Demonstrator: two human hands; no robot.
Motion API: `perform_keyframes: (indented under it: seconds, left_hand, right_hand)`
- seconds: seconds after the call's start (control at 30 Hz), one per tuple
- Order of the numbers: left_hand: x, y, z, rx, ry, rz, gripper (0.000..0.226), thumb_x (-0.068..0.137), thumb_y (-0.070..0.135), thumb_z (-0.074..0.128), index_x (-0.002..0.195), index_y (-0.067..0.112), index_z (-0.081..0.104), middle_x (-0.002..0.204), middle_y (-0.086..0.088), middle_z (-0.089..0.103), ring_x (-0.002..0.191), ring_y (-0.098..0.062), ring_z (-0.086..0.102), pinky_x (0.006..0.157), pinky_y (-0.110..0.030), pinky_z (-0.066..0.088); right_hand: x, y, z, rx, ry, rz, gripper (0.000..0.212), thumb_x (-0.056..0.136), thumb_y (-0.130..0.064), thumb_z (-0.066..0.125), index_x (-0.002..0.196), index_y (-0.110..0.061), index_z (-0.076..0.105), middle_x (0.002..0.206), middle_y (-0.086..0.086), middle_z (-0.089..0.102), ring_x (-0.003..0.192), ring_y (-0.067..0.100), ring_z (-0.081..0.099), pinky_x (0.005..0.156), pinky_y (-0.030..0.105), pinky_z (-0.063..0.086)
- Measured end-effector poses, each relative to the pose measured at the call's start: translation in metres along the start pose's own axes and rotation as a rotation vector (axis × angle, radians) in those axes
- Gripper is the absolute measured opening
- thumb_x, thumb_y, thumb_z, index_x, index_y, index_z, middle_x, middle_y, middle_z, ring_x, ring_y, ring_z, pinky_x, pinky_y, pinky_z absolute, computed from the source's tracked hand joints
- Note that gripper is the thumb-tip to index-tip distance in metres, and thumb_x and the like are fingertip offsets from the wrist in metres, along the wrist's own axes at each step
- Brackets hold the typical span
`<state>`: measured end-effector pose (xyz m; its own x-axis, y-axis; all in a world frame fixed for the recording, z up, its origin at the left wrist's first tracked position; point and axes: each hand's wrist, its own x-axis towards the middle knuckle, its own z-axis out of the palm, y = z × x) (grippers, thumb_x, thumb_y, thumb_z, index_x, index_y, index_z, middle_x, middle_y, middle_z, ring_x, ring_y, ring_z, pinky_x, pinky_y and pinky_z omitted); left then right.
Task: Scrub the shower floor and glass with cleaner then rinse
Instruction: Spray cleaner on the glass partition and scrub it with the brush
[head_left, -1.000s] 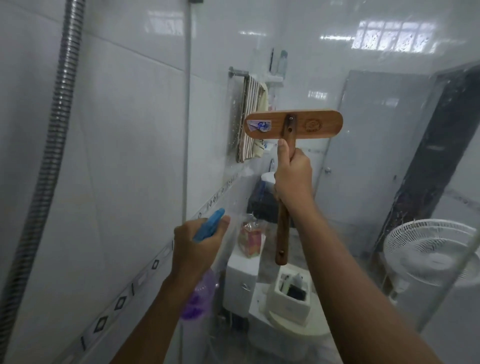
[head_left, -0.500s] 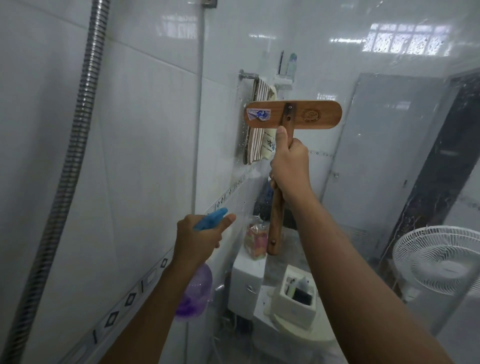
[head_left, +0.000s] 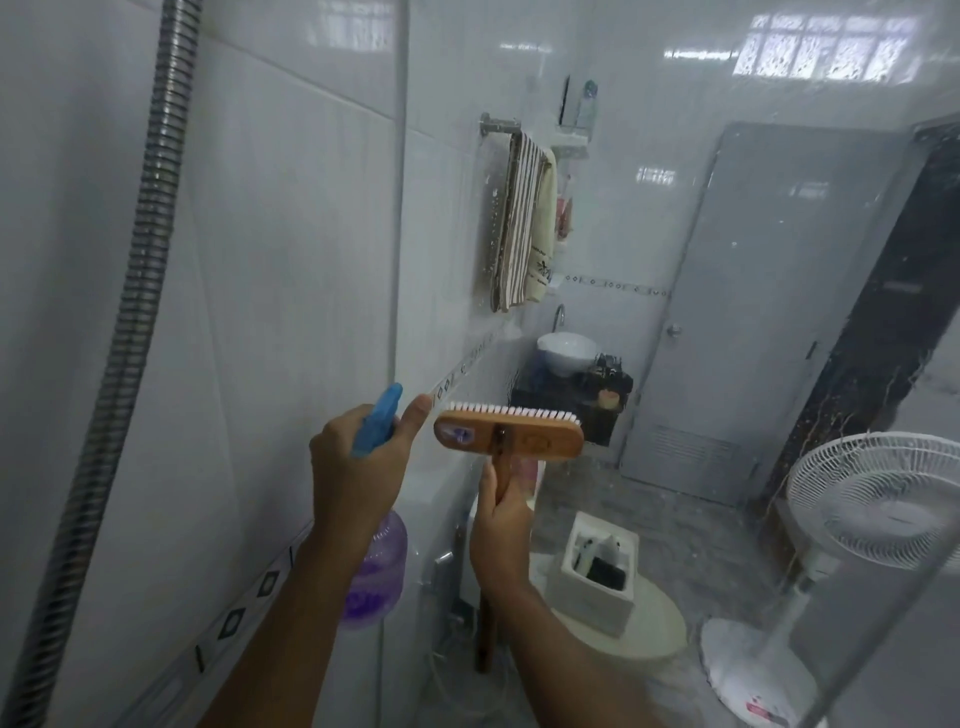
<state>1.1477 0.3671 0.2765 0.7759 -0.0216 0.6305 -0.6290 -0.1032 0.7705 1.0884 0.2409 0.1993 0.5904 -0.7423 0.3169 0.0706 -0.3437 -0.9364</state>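
Wooden brush (head_left: 519, 439) in right hand (head_left: 501, 535), bottle (head_left: 376, 571) in left hand (head_left: 353, 467); glass (head_left: 649, 234) seemingly spotted

Tight corner between wall and glass
The glass (head_left: 779, 364) blocks everything ahead; the tiled wall (head_left: 270, 260) and hanging shower hose (head_left: 140, 249) close the left. Open air lies right of the brush (head_left: 511, 434).

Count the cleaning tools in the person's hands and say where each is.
2: a spray bottle in the left hand, a brush in the right hand. No third shows.
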Motion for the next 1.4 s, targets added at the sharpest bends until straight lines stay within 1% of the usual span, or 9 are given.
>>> perform_keyframes:
  seconds: [0.1,0.2,0.33,0.47,0.67,0.8,1.07,1.27,1.4]
  left_hand:
    - [-0.001,-0.001,-0.004,0.003,0.002,-0.002,0.045,0.082,0.052,0.064,0.076,0.007,0.063,0.059,-0.009,0.059,0.05,-0.029,0.058,0.055,-0.047,0.059]
    - [0.001,-0.004,-0.004,-0.004,-0.028,-0.035,0.044,0.083,0.052,0.064,0.081,0.008,0.064,0.065,-0.008,0.064,0.052,-0.029,0.06,0.055,-0.047,0.059]
    - [0.001,-0.002,-0.004,0.012,-0.024,-0.054,0.041,0.081,0.054,0.061,0.084,0.013,0.064,0.066,-0.006,0.064,0.055,-0.025,0.062,0.059,-0.037,0.059]
    - [0.005,-0.006,-0.006,0.0,-0.02,-0.09,0.041,0.085,0.052,0.065,0.08,0.011,0.065,0.068,-0.005,0.066,0.055,-0.027,0.063,0.054,-0.042,0.058]
    - [0.005,-0.008,-0.008,-0.004,0.009,-0.029,0.04,0.085,0.049,0.063,0.07,0.013,0.061,0.053,0.001,0.055,0.045,-0.012,0.053,0.048,-0.027,0.049]
    - [0.01,-0.007,-0.008,-0.023,-0.014,-0.038,0.041,0.086,0.048,0.062,0.07,0.011,0.061,0.055,0.001,0.056,0.045,-0.012,0.055,0.045,-0.025,0.05]
    - [0.043,0.02,-0.005,-0.114,-0.026,0.051,0.05,0.087,0.049,0.056,0.077,0.001,0.067,0.063,-0.016,0.066,0.054,-0.028,0.063,0.051,-0.033,0.056]
    - [0.064,0.038,-0.006,-0.087,0.052,0.024,0.056,0.091,0.051,0.064,0.064,0.001,0.063,0.055,-0.018,0.061,0.049,-0.036,0.062,0.046,-0.05,0.056]
    - [0.068,0.043,-0.01,-0.079,-0.002,0.092,0.05,0.091,0.052,0.057,0.071,0.007,0.067,0.059,-0.008,0.066,0.052,-0.021,0.065,0.053,-0.048,0.059]
  right_hand:
    - [0.005,-0.017,0.002,0.052,-0.008,-0.016,0.023,0.102,-0.044,0.042,0.091,-0.028,0.055,0.079,-0.002,0.059,0.071,0.012,0.061,0.069,0.023,0.055]
    - [0.042,-0.072,0.005,0.037,-0.01,-0.107,0.036,0.104,-0.044,0.042,0.093,-0.015,0.06,0.077,0.008,0.06,0.064,0.017,0.059,0.057,0.029,0.051]
    - [0.082,-0.128,0.006,0.093,0.024,-0.182,0.038,0.104,-0.047,0.04,0.096,-0.016,0.059,0.087,0.01,0.065,0.071,0.017,0.064,0.064,0.023,0.053]
    - [0.054,-0.071,0.012,0.067,0.012,-0.104,0.038,0.103,-0.049,0.042,0.095,-0.017,0.06,0.086,0.013,0.066,0.071,0.022,0.066,0.063,0.034,0.058]
    - [-0.011,0.029,0.014,0.014,-0.05,0.133,0.039,0.099,-0.049,0.042,0.092,-0.016,0.063,0.081,0.004,0.067,0.076,0.014,0.068,0.066,0.022,0.056]
    - [0.032,-0.043,0.017,0.073,-0.074,-0.013,0.04,0.102,-0.047,0.044,0.088,-0.012,0.059,0.073,0.005,0.061,0.065,0.022,0.062,0.06,0.041,0.055]
    - [0.128,-0.295,-0.02,0.165,-0.037,-0.254,0.035,0.106,-0.038,0.04,0.085,-0.011,0.049,0.06,0.0,0.042,0.04,0.011,0.046,0.034,0.017,0.038]
    - [0.149,-0.301,-0.026,0.162,-0.064,-0.296,0.041,0.102,-0.045,0.043,0.081,-0.011,0.048,0.055,0.002,0.04,0.034,0.014,0.043,0.04,0.027,0.042]
    - [0.146,-0.298,-0.027,0.161,-0.078,-0.263,0.041,0.102,-0.047,0.044,0.081,-0.012,0.046,0.056,0.001,0.04,0.035,0.013,0.042,0.04,0.025,0.041]
